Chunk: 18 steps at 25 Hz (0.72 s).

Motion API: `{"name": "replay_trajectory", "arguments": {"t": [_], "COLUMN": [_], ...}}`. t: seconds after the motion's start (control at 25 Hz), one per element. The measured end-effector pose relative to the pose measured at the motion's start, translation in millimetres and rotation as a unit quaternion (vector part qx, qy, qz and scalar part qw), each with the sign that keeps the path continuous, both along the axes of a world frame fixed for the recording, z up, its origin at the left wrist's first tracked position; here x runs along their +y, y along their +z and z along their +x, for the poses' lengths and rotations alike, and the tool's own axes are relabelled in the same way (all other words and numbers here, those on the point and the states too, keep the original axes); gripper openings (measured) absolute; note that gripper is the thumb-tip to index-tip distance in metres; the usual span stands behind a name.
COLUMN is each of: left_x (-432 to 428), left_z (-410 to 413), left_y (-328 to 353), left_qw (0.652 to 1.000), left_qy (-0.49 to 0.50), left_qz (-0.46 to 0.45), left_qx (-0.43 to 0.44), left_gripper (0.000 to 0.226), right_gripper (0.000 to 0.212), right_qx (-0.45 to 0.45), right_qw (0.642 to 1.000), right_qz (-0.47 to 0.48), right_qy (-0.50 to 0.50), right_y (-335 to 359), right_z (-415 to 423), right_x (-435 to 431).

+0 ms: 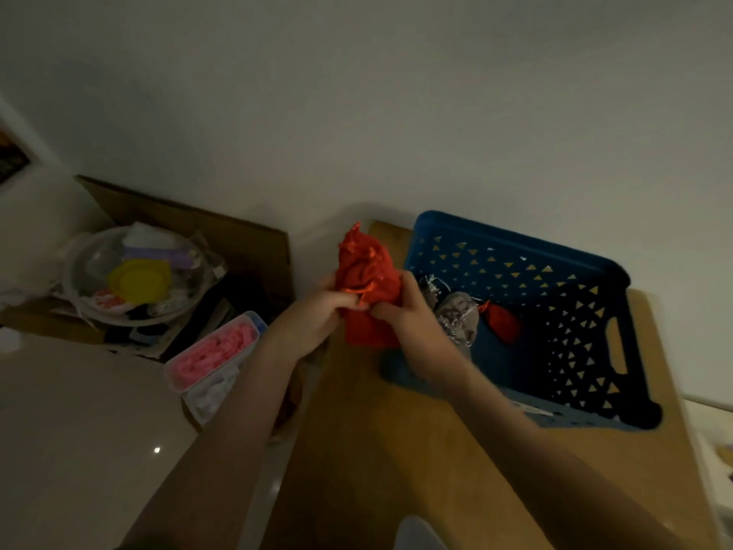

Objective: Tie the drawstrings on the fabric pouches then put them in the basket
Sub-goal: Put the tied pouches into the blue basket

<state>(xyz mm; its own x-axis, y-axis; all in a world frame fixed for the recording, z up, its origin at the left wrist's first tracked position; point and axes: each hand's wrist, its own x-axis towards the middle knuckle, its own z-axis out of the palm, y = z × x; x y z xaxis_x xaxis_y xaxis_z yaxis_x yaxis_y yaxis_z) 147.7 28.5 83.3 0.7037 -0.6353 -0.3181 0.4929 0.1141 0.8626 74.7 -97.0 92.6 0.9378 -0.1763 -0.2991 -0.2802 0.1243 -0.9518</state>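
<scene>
1. Red pouch: pinched at its drawstrings by left hand and right hand, at 9 o'clock of blue basket; tying appears unfinished.
2. Already inside it, 2 more: grey pouch, small red pouch.

The drawstring fabric pouch is plain bright red; the rectangular plastic basket is dark blue with rows of small triangle holes. Inside, a small cloth pouch is red and a glittery pouch is silver-grey.

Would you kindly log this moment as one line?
stage: tying drawstring | left hand: grips red pouch | right hand: grips same pouch | blue basket: holds grey pouch, small red pouch
</scene>
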Motion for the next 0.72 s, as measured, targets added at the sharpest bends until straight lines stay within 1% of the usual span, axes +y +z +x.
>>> {"name": "replay_trajectory", "arguments": {"t": [0.08, 0.16, 0.2, 0.28, 0.32, 0.36, 0.4, 0.48, 0.52, 0.56, 0.64, 0.72], "left_x": [-30.9, -67.4, -91.5, -140.1, -167.5, -193.6, -215.2, -249.8, -261.2, -269.8, -281.3, -285.6], "left_z": [0.0, -1.1, -1.5, -1.4, -2.8, -5.1, -7.0, -8.2, -7.8, -6.5, -7.4, -9.2], "left_y": [24.8, 39.1, 41.2, 31.9, 22.3, 11.5, -1.7, -34.3, -47.2, -61.9, -86.4, -105.5], "left_qw": [0.997, 0.988, 0.983, 0.977, 0.973, 0.967, 0.957, 0.930, 0.921, 0.914, 0.895, 0.860], "left_qy": [-0.030, -0.074, -0.093, -0.118, -0.129, -0.134, -0.132, -0.112, -0.117, -0.130, -0.163, -0.203], "left_qz": [0.019, 0.053, 0.072, 0.112, 0.136, 0.165, 0.203, 0.281, 0.307, 0.331, 0.378, 0.428], "left_qx": [-0.063, -0.121, -0.138, -0.141, -0.134, -0.139, -0.160, -0.212, -0.208, -0.195, -0.173, -0.189], "left_gripper": [0.044, 0.039, 0.037, 0.035, 0.035, 0.035, 0.034, 0.027, 0.024, 0.022, 0.015, 0.030], "right_gripper": [0.047, 0.049, 0.048, 0.056, 0.062, 0.063, 0.059, 0.041, 0.033, 0.028, 0.028, 0.036], "right_qx": [-0.026, -0.032, -0.028, 0.001, 0.031, 0.075, 0.134, 0.250, 0.284, 0.299, 0.286, 0.265], "right_qw": [0.999, 0.994, 0.994, 0.998, 0.998, 0.992, 0.974, 0.913, 0.889, 0.879, 0.876, 0.871], "right_qz": [0.025, 0.031, 0.029, 0.001, -0.035, -0.096, -0.177, -0.322, -0.358, -0.373, -0.389, -0.406], "right_qy": [0.038, 0.100, 0.102, 0.056, 0.041, 0.044, 0.051, 0.015, -0.009, -0.009, 0.024, 0.079], "right_y": [22.2, 36.5, 36.3, 21.3, 7.8, -9.3, -28.5, -70.3, -89.3, -103.3, -127.2, -148.6], "right_z": [-4.0, -12.0, -15.1, -17.6, -18.8, -19.6, -20.7, -20.0, -16.5, -11.9, -0.4, 6.2], "right_x": [-42.7, -87.9, -113.8, -165.9, -193.7, -222.2, -246.9, -288.0, -300.4, -304.0, -300.5, -293.2]}}
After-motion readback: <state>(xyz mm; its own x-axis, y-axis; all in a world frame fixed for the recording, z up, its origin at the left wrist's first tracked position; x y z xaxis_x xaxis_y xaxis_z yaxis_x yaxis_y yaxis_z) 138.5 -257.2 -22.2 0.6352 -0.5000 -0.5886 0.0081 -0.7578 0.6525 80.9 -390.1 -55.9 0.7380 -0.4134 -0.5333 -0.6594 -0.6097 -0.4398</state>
